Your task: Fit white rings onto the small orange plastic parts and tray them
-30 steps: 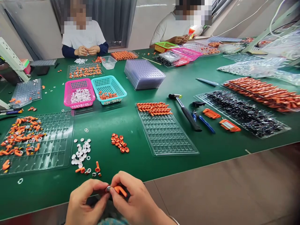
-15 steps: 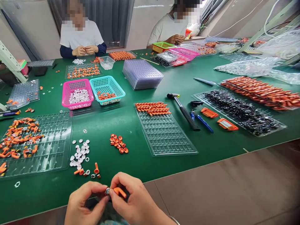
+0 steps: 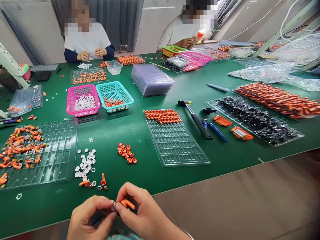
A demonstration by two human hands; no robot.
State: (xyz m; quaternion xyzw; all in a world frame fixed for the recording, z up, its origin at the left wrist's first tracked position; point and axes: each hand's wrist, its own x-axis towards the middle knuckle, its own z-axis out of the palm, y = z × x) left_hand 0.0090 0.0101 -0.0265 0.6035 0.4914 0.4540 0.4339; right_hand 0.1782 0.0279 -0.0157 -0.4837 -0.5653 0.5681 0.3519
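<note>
At the table's front edge my right hand (image 3: pixel 143 215) pinches an orange bent plastic part (image 3: pixel 129 204), its curved end sticking out past the fingers. My left hand (image 3: pixel 90 216) has thumb and forefinger closed on a small round silvery piece (image 3: pixel 114 206) at the other end of that part. The fingertips of both hands almost meet, hiding the joint. Just beyond lie loose orange parts (image 3: pixel 103 180), white discs (image 3: pixel 85 163) and a group of orange caps (image 3: pixel 125 152).
A clear tray (image 3: pixel 60 150) with orange parts lies left; another clear tray (image 3: pixel 183 146) stands ahead. Behind are a pink basket (image 3: pixel 70 100), a turquoise basket (image 3: pixel 127 96) and stacked trays (image 3: pixel 152 80). A hammer (image 3: pixel 197 121) and black wired parts (image 3: pixel 260 116) lie right. Two people sit opposite.
My hands stay in nearly the same place, still gripping the orange part and the silvery piece, with small finger shifts. The person opposite on the left has moved their hands apart.
</note>
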